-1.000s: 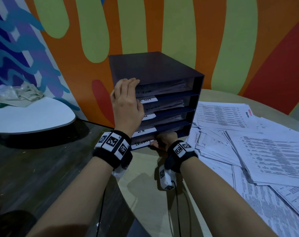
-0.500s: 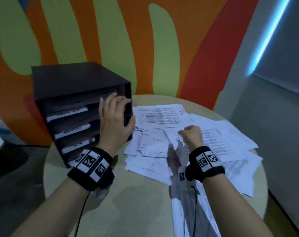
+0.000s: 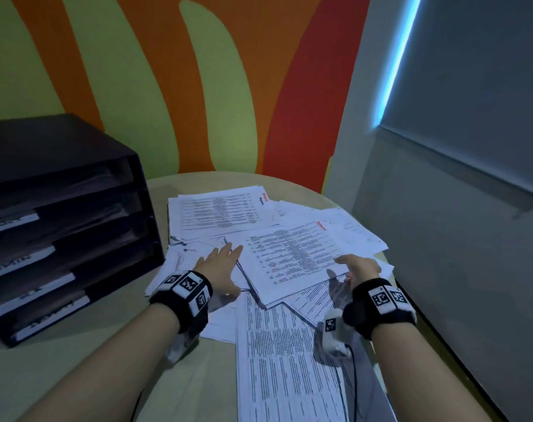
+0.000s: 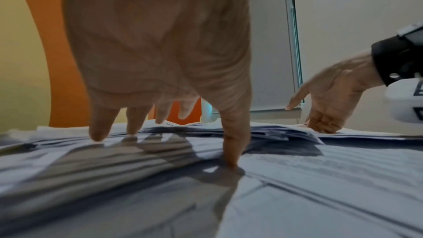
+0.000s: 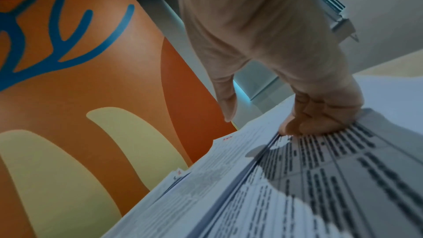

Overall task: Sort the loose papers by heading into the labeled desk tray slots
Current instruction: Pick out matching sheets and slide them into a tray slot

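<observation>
Loose printed papers lie scattered over a round table. The black desk tray stands at the left, with white labels on its stacked slots and sheets inside them. My left hand lies flat on the pile beside the tray, its fingers spread and the thumb tip pressing a sheet. A top sheet with a red heading lies between my hands. My right hand rests at that sheet's right edge, its fingers curled down onto paper and the thumb held apart. Nothing is pinched.
The table has bare wood in front of the tray. Its right rim runs close to a grey wall with a blind. A painted orange and green wall stands behind. Papers overhang toward the near right edge.
My left hand has left the tray and come down flat on the papers. My right hand, a fist before, has spread its thumb at the top sheet's edge. The head has turned right.
</observation>
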A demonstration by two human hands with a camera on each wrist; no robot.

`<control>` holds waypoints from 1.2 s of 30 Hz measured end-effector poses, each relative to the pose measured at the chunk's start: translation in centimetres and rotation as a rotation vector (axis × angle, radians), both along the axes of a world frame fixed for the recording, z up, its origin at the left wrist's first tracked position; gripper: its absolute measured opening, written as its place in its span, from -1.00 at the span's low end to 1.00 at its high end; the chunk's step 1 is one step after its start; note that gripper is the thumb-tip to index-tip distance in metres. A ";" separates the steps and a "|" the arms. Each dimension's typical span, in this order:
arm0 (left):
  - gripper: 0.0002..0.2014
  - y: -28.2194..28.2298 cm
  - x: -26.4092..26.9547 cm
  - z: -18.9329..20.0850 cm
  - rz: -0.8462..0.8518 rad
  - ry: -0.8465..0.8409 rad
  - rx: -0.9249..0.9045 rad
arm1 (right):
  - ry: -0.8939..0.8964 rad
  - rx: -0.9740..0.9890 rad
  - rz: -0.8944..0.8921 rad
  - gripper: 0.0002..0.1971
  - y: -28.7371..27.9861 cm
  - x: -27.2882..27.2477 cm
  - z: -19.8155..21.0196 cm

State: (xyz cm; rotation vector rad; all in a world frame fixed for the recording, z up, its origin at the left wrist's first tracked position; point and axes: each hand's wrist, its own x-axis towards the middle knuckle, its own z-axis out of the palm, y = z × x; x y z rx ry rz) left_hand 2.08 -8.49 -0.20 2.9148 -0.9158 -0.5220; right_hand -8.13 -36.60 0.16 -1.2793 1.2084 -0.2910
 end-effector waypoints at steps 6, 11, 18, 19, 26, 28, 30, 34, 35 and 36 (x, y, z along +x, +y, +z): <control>0.14 -3.1 -1.3 0.8 -0.054 -0.015 0.255 | -0.034 -0.004 0.075 -0.55 -0.5 1.0 -0.7; -0.10 -4.6 -2.3 0.0 -0.054 -0.126 0.392 | -0.004 -0.005 0.183 -0.68 -0.1 0.2 0.1; -0.53 -4.5 -3.3 0.8 0.002 -0.097 0.240 | 0.056 -0.062 0.260 -0.51 0.5 -1.4 0.2; -0.54 -4.2 -4.1 0.9 0.005 -0.098 0.238 | 0.083 -0.079 0.281 -0.56 0.8 -1.8 0.2; -0.46 -2.3 -11.3 -0.6 -0.014 -0.106 0.324 | 0.165 -0.205 0.381 -0.68 2.3 -5.1 -0.2; -0.52 -1.9 -13.0 0.0 -0.030 -0.074 0.305 | 0.166 -0.215 0.387 -0.70 2.4 -5.9 -0.2; -0.41 -1.3 -13.7 0.6 -0.071 -0.086 0.276 | 0.154 -0.224 0.386 -0.76 2.7 -6.6 -0.1; -0.46 -0.6 -11.5 3.0 -0.175 0.049 0.220 | 0.169 -0.247 0.373 -0.75 3.4 -6.3 -0.2; -0.41 -0.5 -10.7 3.6 -0.179 0.075 0.192 | 0.180 -0.270 0.369 -0.74 3.5 -6.0 -0.2; -0.43 -0.5 -10.0 4.0 -0.149 0.111 0.142 | 0.185 -0.285 0.355 -0.74 3.6 -5.8 -0.3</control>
